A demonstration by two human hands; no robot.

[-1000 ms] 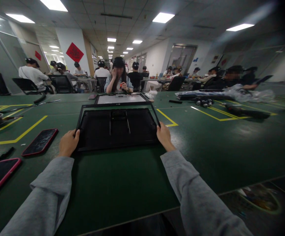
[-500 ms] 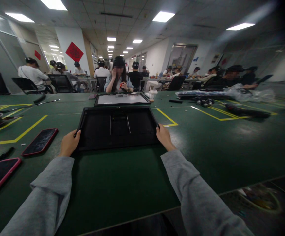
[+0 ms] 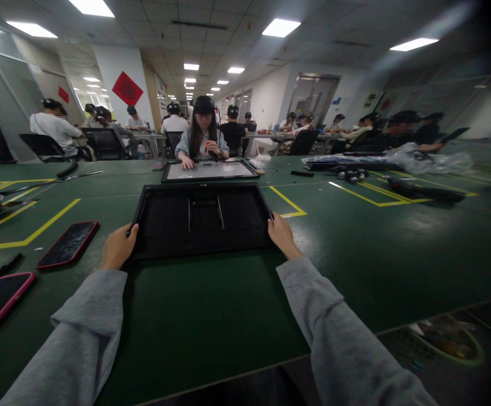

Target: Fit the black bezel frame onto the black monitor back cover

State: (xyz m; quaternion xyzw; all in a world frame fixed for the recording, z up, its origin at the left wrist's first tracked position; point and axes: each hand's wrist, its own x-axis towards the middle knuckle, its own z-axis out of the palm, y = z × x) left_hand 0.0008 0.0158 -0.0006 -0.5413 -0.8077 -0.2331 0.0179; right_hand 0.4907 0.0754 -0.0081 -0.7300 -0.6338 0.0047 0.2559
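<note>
A black rectangular monitor housing (image 3: 169,225) lies in front of me on the green table (image 3: 211,316), its hollow inner side facing up. Two thin metal strips run along the raised middle section. My left hand (image 3: 119,247) is closed around its left edge, thumb on top. Gripping the right edge is my right hand (image 3: 284,234), thumb also on the rim. The fingers beneath both edges are hidden. Just beyond the housing lies a flat panel (image 3: 228,170) with a pale back and dark border.
Across the table sits a co-worker (image 3: 203,132). Two red-rimmed phones, the farther phone (image 3: 68,244) and the nearer phone (image 3: 0,304), lie left. Yellow tape marks the tabletop. A power tool (image 3: 425,190), plastic wrap (image 3: 423,159) and a cup (image 3: 262,162) stand or lie farther right.
My hands and the black housing stay practically still. The co-worker opposite has lowered a hand from the head onto the pale panel.
</note>
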